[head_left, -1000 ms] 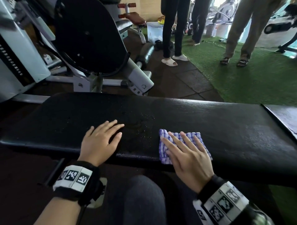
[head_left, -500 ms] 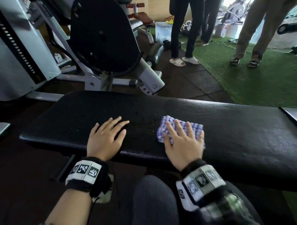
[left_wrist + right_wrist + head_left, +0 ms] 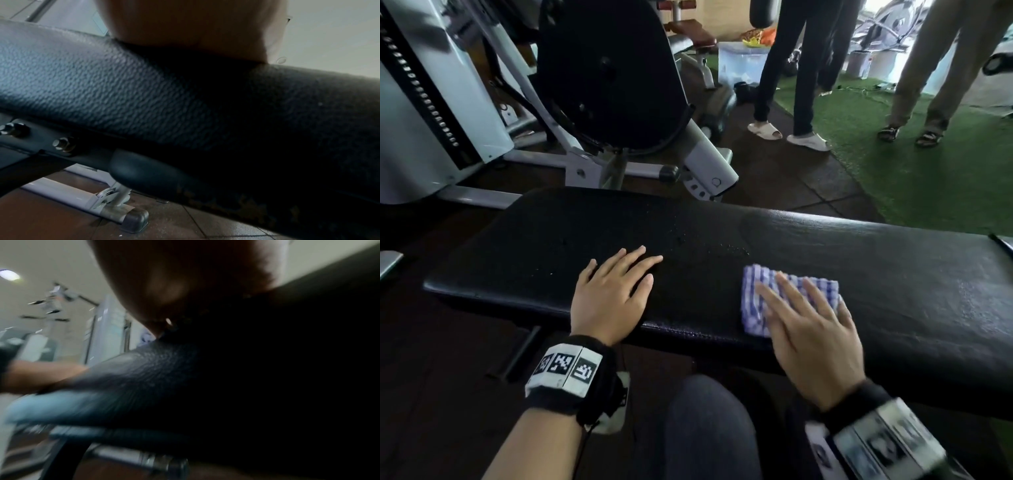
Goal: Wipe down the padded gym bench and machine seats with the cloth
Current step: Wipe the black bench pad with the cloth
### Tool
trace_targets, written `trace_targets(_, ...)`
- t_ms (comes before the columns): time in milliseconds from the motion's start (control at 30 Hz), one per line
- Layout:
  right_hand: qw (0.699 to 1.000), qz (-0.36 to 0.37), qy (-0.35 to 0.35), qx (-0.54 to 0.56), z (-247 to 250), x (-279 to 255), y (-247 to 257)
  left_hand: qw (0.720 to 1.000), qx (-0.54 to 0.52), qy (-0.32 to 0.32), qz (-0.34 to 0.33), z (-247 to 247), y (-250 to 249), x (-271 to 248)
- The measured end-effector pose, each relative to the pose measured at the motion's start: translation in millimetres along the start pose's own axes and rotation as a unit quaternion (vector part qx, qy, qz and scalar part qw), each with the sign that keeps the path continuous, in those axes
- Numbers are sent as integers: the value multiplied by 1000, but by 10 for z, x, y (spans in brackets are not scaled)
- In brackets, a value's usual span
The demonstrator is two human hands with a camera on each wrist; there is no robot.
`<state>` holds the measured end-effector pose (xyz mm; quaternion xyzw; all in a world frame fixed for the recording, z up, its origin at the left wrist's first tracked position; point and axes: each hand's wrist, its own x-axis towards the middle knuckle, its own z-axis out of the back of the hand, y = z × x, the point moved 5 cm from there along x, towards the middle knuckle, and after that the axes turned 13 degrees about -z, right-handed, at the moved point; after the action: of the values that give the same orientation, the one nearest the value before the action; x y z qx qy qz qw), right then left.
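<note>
A black padded bench [image 3: 893, 274] runs across the head view in front of me. My right hand [image 3: 804, 318] lies flat, fingers straight, pressing a folded blue-and-white checked cloth [image 3: 756, 301] onto the pad near its front edge. My left hand [image 3: 613, 291] rests flat on the pad to the left, fingers spread, holding nothing. Fine specks dot the pad between and behind the hands. In the left wrist view the heel of the hand [image 3: 185, 24] sits on the textured pad [image 3: 123, 97]. The right wrist view is blurred and shows the palm [image 3: 174, 280] on the dark pad [image 3: 154, 369].
A weight machine with a black round cover [image 3: 606, 72] and white frame [image 3: 709, 161] stands just behind the bench. Two people [image 3: 791, 68] [image 3: 945, 61] stand at the back right on dark floor and green turf [image 3: 928, 171]. My knee [image 3: 709, 428] is under the bench's front edge.
My right hand has drawn the cloth back toward the pad's front edge after pushing it away. The left hand stays flat in place. The head view has shifted left.
</note>
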<state>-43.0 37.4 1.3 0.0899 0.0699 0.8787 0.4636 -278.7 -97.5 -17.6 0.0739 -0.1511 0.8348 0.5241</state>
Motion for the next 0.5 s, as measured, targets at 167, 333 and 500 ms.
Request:
trace_targets(167,997,-15,81,11,-232,384,677,1000,-5,-7,9,-10,23,9)
trace_targets(333,989,135,47,25,-183,-188,858,1000,-3,-12,10,-15,44,20)
trace_targets(500,995,86,40,23,-87,-130,291,1000,-4,-16,7,-5,35,14)
